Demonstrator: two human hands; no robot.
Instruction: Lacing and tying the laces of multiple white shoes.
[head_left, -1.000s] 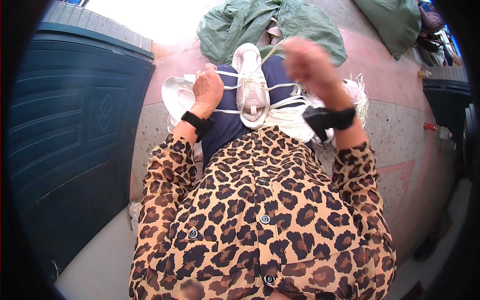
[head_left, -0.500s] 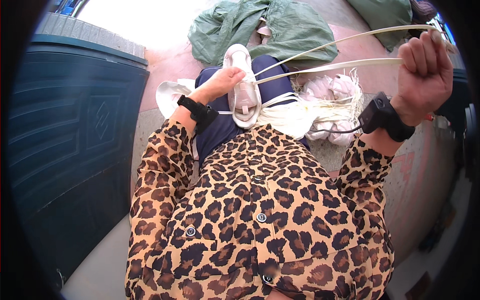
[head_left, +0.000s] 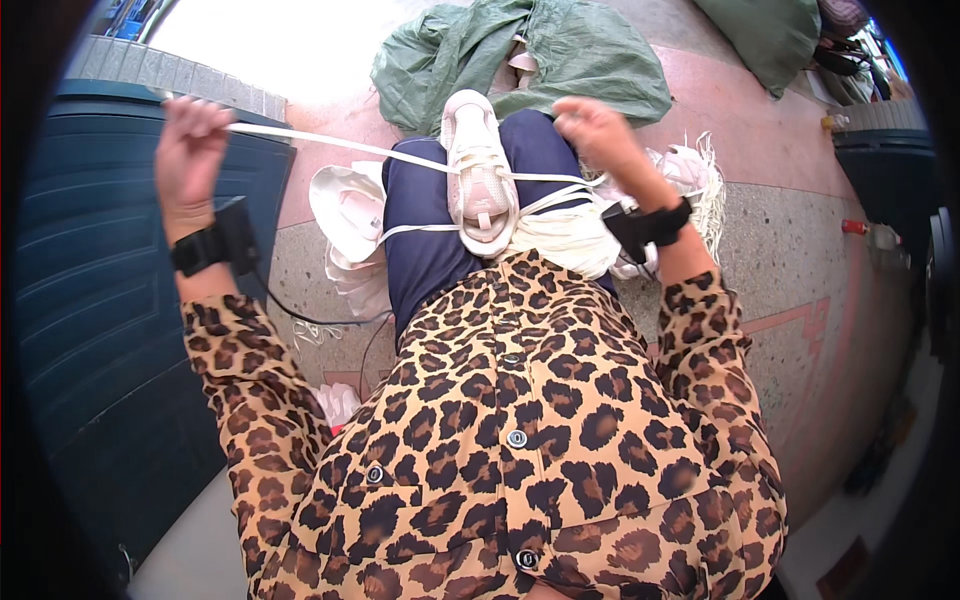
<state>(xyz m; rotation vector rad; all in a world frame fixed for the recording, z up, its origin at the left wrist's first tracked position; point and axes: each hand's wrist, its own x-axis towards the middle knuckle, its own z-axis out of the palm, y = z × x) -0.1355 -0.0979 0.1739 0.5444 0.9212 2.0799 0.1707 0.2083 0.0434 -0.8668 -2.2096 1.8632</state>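
Our left hand (head_left: 188, 140), raised in the upper left of the frame, is closed in a fist on a flat white lace (head_left: 330, 143), which runs taut and nearly straight rightward to a pale pink sneaker (head_left: 480, 175). Our right hand (head_left: 592, 128), at upper centre-right, has its fingers curled together around further white strands by the shoe's right side; we cannot tell exactly how they pinch them. The sneaker lies upper centre, resting on a knee clad in smooth dark blue cloth (head_left: 425, 240), sole hidden, its mesh upper and padded tongue facing us. Laces cross over its tongue and loop down toward a soft bundle of cream cords (head_left: 565, 238) just below and to the right. Both wrists carry black bands, each with a boxy black module. A thin, glossy leopard-print shirt (head_left: 520, 430) with small round buttons fills the lower half. Behind the shoe, at top centre, lies a crumpled green fabric (head_left: 560, 60); white shoe parts (head_left: 345, 210), curved and stacked, sit left of the knee. A ribbed dark teal bin (head_left: 90, 330) occupies the left edge, on speckled terrazzo floor (head_left: 790, 260).
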